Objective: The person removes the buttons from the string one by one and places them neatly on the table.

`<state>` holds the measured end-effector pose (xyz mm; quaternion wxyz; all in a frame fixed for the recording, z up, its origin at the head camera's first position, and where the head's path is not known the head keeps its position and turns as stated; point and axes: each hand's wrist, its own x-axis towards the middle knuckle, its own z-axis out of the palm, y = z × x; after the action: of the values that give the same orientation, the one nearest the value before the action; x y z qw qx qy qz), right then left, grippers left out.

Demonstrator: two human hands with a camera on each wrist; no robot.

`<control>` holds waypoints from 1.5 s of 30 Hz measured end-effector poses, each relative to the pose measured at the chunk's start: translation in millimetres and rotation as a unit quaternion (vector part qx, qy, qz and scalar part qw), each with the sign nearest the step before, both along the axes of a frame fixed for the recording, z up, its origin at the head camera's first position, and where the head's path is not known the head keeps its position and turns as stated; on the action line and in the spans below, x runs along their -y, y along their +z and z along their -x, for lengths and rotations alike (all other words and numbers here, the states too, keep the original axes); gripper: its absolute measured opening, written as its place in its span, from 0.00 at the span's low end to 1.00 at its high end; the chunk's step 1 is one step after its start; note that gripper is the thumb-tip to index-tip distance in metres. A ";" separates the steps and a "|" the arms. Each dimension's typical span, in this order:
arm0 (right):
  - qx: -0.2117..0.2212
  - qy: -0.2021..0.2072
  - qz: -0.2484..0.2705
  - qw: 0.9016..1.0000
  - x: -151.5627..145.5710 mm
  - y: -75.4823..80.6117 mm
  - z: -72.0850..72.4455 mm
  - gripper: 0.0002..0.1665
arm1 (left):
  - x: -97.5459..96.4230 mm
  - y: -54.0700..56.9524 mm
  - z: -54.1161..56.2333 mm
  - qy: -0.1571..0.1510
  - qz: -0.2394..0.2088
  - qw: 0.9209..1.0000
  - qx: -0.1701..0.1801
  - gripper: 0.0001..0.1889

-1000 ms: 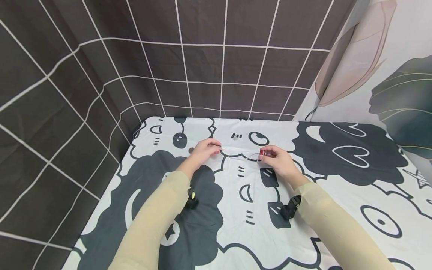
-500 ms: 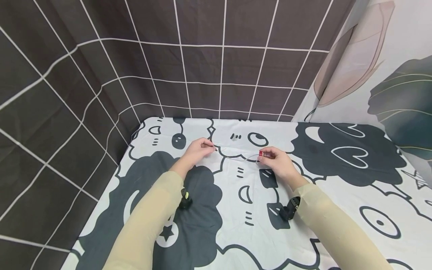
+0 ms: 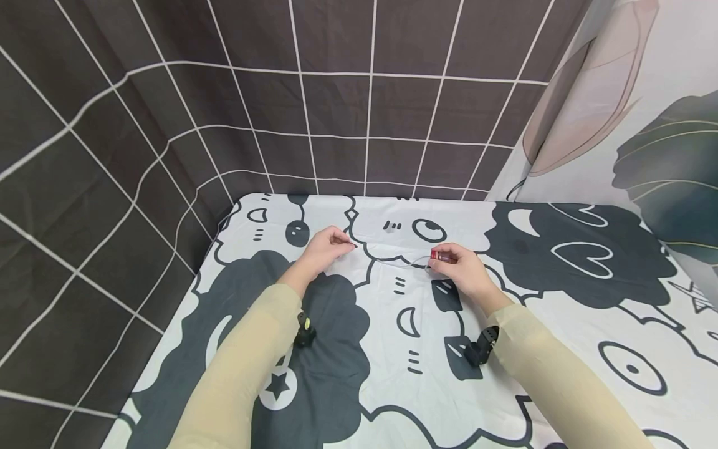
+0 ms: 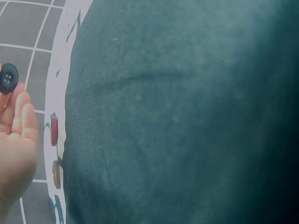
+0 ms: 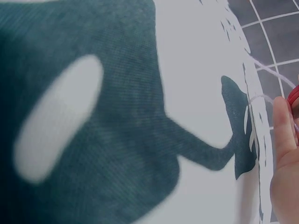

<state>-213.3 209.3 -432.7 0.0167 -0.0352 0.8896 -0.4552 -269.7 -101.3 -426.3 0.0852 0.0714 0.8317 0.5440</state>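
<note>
Left hand: your left hand [image 3: 325, 251] is over the printed sheet [image 3: 387, 386], fingertips pinching; the thumb is mostly cut off in the left wrist view.
Dark button: the dark button [image 4: 8, 78], round with four holes, sits at those fingertips, its face turned to the left wrist camera.
Other left fingers: curved up below the button, close side by side.
Red item: a red item [image 4: 54, 131] lies on the sheet near your left hand, apart from the fingers.
Brown item: a brown item [image 4: 56, 174] lies just beside the red one – shape uncertain at this low angle.
Right hand: your right hand [image 3: 465, 269] pinches between thumb and forefinger, parted only by what they grip.
Red piece: the red piece [image 5: 293, 96] is in that pinch; its far part is hidden or out of frame, so you cannot tell its full form.
Thread: the pale thread [image 5: 276, 73] shows two strands at the red piece and curves leftward between your hands – whether it reaches the left fingertips, you cannot tell.
</note>
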 end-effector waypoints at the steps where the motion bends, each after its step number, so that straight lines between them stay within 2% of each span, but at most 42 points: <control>1: 0.000 -0.001 0.001 1.000 0.2 0.0 0.0 0.23 | -0.1 0.1 0.1 0.001 -0.002 1.000 -0.002 0.13; 8: -0.004 -0.001 -0.001 1.000 0.9 -0.6 0.3 0.22 | 2.8 -0.5 2.3 0.007 -0.005 1.000 -0.002 0.23; 15: 0.000 -0.002 -0.001 1.000 0.9 -1.6 1.1 0.23 | 8.3 -1.3 1.3 -0.009 0.052 0.998 -0.017 0.20; 27: -0.007 0.001 -0.002 1.000 1.7 -2.5 1.3 0.22 | 20.4 -1.6 -3.0 -0.031 0.090 0.994 -0.046 0.18; 32: -0.005 0.000 -0.004 1.000 1.8 -3.0 0.4 0.22 | 25.7 -2.1 -4.1 -0.047 0.124 0.990 -0.052 0.18; 38: 0.000 -0.001 -0.002 1.000 0.8 -3.0 -0.3 0.22 | 31.9 -2.1 -6.4 -0.073 0.167 0.981 -0.073 0.18; 42: 0.001 0.001 -0.004 1.000 1.8 -1.4 -0.5 0.23 | 35.6 -2.7 -7.6 -0.082 0.180 0.976 -0.089 0.18; 45: 0.001 0.002 -0.007 1.000 2.2 -0.5 -0.5 0.23 | 37.3 -3.0 -8.5 -0.086 0.189 0.974 -0.088 0.18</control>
<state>-212.7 207.1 -433.3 0.0187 -0.0370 0.8926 -0.4489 -261.2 -138.6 -429.3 0.0698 0.1734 0.9143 0.3594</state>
